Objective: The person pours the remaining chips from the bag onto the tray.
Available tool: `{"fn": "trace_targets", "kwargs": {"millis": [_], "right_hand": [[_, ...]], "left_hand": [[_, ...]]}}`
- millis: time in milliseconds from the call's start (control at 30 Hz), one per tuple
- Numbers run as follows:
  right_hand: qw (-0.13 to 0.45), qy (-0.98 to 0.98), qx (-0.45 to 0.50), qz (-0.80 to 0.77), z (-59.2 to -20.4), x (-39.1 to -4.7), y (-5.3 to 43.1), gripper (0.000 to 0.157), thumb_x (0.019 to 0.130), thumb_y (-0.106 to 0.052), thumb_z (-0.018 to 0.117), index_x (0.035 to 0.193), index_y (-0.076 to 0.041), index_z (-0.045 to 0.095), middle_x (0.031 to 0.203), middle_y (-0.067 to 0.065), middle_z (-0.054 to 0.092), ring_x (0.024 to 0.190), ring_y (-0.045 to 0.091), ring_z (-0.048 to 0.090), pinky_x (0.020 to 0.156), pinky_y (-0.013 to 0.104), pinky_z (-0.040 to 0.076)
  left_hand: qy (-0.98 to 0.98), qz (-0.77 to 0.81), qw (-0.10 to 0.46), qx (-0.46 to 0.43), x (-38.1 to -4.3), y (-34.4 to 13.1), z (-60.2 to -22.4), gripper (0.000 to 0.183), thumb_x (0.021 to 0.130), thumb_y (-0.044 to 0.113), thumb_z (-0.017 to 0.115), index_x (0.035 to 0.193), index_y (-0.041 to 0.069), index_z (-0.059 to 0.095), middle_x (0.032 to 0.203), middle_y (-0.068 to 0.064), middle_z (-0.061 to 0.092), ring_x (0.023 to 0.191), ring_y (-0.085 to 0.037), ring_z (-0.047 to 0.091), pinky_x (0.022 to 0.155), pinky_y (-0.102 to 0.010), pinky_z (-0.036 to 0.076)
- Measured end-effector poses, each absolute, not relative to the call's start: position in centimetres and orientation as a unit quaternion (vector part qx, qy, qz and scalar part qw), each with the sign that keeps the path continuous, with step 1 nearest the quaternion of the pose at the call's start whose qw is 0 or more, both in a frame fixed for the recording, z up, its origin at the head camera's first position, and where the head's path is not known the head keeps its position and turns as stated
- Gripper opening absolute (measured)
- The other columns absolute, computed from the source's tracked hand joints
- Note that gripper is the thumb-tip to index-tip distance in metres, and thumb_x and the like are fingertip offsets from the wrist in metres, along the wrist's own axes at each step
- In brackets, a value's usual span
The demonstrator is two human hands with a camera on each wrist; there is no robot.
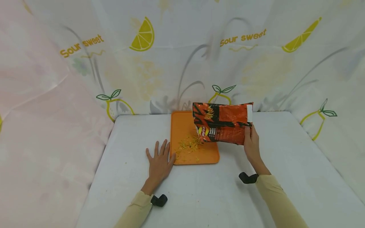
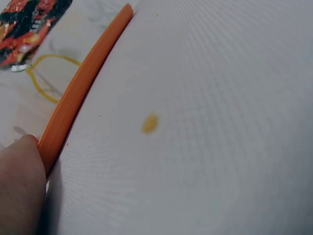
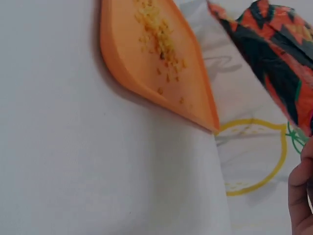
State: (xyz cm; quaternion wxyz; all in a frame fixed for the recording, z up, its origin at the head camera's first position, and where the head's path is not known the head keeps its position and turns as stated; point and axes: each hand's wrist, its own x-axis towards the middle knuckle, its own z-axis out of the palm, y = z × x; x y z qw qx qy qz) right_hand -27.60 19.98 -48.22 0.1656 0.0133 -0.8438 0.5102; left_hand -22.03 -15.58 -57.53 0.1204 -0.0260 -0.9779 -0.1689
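The person's left arm reaches forward from the bottom of the head view, a bit left of the middle, in a pale yellow sleeve (image 1: 136, 207). The left hand (image 1: 160, 163) is palm down with its fingers straight and spread wide apart, and it grips nothing. It sits beside the near left corner of the orange tray (image 1: 179, 125), and its thumb touches the tray's edge. The right arm comes up from the bottom right and leans in to the left. The right hand (image 1: 252, 144) pinches the right end of the red and black bag (image 1: 222, 123), low down, with the thumb on the near side; some of its fingers are hidden. The bag is held up in the air, lying sideways, with its left part over the right side of the tray and the rest sticking out past the tray's right edge. Small yellow bits (image 1: 189, 145) lie on the tray, most of them in a loose heap near the bag's lower left corner. The tray is flat on the white table (image 1: 128, 177), at the far side by the lemon cloth (image 1: 176, 63). A small black thing (image 1: 159, 200) is on the left wrist, and one like it is on the right wrist
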Motion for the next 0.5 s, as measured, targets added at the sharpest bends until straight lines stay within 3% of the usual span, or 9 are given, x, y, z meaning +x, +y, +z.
{"fn": "trace_targets", "kwargs": {"millis": [167, 300, 500], "right_hand": [[0.190, -0.847, 0.023, 0.495, -48.20, -27.76, 20.02, 0.046, 0.113, -0.034, 0.032, 0.140, 0.000, 0.049, 0.100, 0.004, 0.052, 0.088, 0.001, 0.044, 0.077, 0.019, 0.036], [0.201, -0.832, 0.012, 0.517, -48.27, -27.73, 19.99, 0.047, 0.113, -0.034, 0.032, 0.143, 0.000, 0.047, 0.108, 0.001, 0.054, 0.094, -0.002, 0.045, 0.083, 0.018, 0.036], [0.190, -0.837, 0.006, 0.513, -48.22, -27.48, 19.83, 0.046, 0.113, -0.033, 0.032, 0.140, 0.000, 0.050, 0.103, 0.004, 0.053, 0.090, 0.001, 0.045, 0.079, 0.018, 0.037]], "left_hand": [[-0.980, -0.168, 0.109, -0.022, -22.09, -15.66, -57.50, 0.064, 0.105, 0.051, 0.044, 0.158, 0.016, 0.042, 0.170, -0.003, 0.034, 0.161, -0.038, 0.020, 0.120, -0.076, 0.006], [-0.980, -0.169, 0.107, -0.022, -22.06, -15.66, -57.43, 0.063, 0.106, 0.051, 0.043, 0.158, 0.016, 0.042, 0.170, -0.003, 0.034, 0.161, -0.038, 0.020, 0.120, -0.076, 0.006], [-0.977, -0.176, 0.115, -0.026, -21.96, -15.55, -57.38, 0.063, 0.105, 0.049, 0.046, 0.156, 0.014, 0.044, 0.168, -0.005, 0.037, 0.159, -0.040, 0.023, 0.119, -0.077, 0.007]]}}
